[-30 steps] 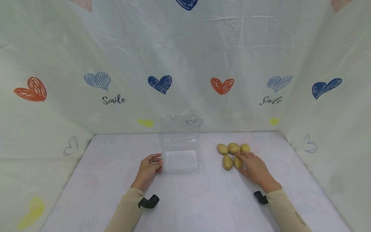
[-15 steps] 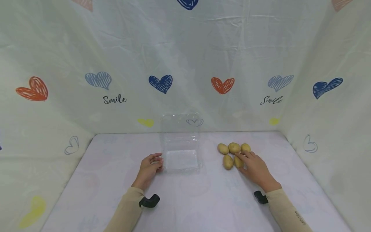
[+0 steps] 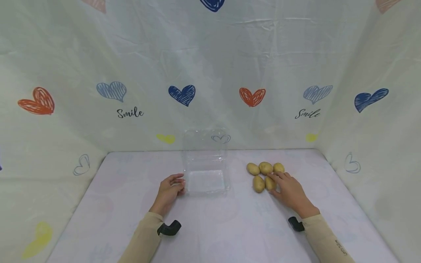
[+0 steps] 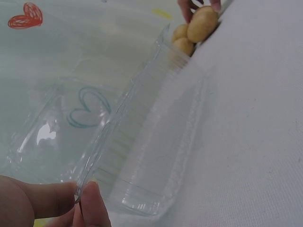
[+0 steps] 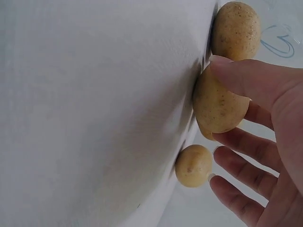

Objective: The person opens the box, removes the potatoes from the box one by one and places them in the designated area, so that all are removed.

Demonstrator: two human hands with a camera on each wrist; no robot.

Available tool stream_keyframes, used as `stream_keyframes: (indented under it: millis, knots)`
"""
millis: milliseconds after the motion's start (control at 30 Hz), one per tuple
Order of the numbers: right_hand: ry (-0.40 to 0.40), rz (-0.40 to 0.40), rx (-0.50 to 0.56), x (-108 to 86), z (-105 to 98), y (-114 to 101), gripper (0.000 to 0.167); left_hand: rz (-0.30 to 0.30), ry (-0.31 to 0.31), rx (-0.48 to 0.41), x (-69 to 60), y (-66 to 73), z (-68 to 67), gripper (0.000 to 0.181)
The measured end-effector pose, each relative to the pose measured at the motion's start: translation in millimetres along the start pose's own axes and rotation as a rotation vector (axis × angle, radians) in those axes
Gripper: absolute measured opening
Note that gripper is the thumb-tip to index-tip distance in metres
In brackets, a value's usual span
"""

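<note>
A clear plastic clamshell box stands on the table with its lid raised at the back. My left hand is at the box's left side; in the left wrist view its thumb and a finger pinch the rim. To the right, several potatoes lie in two rows. My right hand holds the front right potato between thumb and fingers, and that potato appears to rest on the table. Beside the other fingertips sits another potato, apart from them.
A white cloth covers the table. Behind it hangs a pale curtain printed with hearts and "Smile" words. A black wrist mount sits on the left sleeve, and another black mount is on the right.
</note>
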State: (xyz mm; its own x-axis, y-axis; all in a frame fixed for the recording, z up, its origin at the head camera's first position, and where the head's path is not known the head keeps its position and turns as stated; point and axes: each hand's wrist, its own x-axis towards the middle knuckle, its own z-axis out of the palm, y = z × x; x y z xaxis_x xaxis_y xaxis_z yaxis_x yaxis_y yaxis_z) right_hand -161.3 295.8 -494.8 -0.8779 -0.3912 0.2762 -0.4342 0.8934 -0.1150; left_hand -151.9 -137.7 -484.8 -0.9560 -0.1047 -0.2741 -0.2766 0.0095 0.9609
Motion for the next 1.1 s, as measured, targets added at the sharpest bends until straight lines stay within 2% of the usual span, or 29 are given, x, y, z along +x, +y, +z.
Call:
stream_keyframes:
  millis: [600,1100]
  knots:
    - [0.034,0.006,0.009,-1.6,-7,1,0.063,-0.002,0.012,0.017,-0.5,0.8,0.0,0.039]
    - [0.081,0.000,0.003,-1.9,-19,4,0.064,0.004,-0.007,0.011,1.1,-0.3,-2.1,0.041]
